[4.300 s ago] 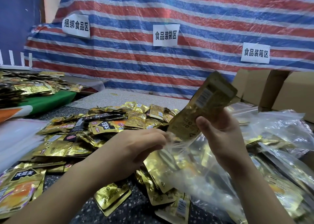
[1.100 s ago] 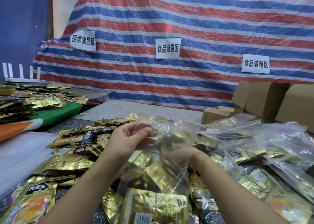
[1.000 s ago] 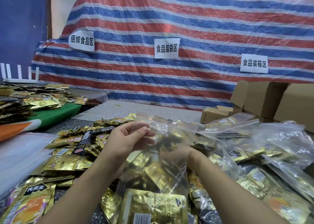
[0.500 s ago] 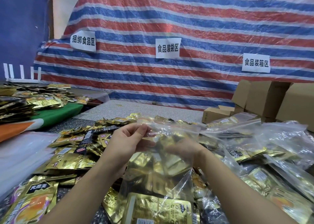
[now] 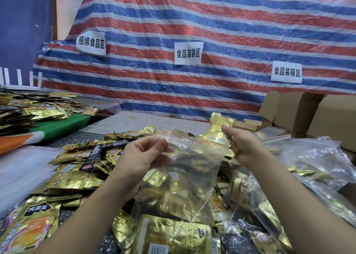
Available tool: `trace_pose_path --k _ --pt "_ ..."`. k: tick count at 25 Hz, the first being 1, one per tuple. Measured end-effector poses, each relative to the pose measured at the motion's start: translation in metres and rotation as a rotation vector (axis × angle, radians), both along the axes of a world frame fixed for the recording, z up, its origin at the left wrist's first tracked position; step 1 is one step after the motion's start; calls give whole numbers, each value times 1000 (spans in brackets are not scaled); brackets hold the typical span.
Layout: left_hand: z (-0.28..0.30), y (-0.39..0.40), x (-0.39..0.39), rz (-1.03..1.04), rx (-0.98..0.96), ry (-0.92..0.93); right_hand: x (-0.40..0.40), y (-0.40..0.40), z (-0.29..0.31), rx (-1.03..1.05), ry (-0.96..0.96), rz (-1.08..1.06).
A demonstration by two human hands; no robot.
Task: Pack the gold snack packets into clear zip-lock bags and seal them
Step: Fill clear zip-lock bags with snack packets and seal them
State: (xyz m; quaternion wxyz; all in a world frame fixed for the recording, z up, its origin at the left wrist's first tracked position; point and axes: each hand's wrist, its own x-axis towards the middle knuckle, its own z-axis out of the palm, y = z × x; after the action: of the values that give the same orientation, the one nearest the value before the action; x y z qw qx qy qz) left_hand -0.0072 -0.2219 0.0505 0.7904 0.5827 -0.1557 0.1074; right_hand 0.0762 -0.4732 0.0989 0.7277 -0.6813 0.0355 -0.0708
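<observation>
A clear zip-lock bag (image 5: 183, 178) with a red strip at its mouth hangs in front of me, holding several gold snack packets. My left hand (image 5: 142, 155) pinches the left side of the bag's mouth. My right hand (image 5: 242, 145) is at the right side of the mouth and grips a gold packet (image 5: 219, 128) that sticks up above the opening, its lower end at the mouth. A heap of loose gold packets (image 5: 81, 165) covers the table to the left and below.
Filled clear bags (image 5: 316, 157) are piled at the right. Cardboard boxes (image 5: 308, 116) stand at the back right. A stack of empty clear bags (image 5: 21, 169) lies at the left. A second heap of packets (image 5: 34, 109) sits on green cloth, far left.
My right hand was inside the bag half a second ago. It now is outside at the right of the mouth, holding a gold packet up above the opening. My left hand kept its pinch.
</observation>
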Motion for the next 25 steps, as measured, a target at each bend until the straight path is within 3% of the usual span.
trace_pose_path --k 4,7,11,25 --pt "-1 -1 -1 -13 9 -9 -16 -1 27 384 -177 116" --pt "-1 -1 -1 -15 14 -20 -30 3 40 443 -364 298" --pt "-2 0 1 -11 9 -31 -42 16 40 167 -531 411" --pt "-3 -2 3 44 8 -56 -68 20 42 -617 -539 547"
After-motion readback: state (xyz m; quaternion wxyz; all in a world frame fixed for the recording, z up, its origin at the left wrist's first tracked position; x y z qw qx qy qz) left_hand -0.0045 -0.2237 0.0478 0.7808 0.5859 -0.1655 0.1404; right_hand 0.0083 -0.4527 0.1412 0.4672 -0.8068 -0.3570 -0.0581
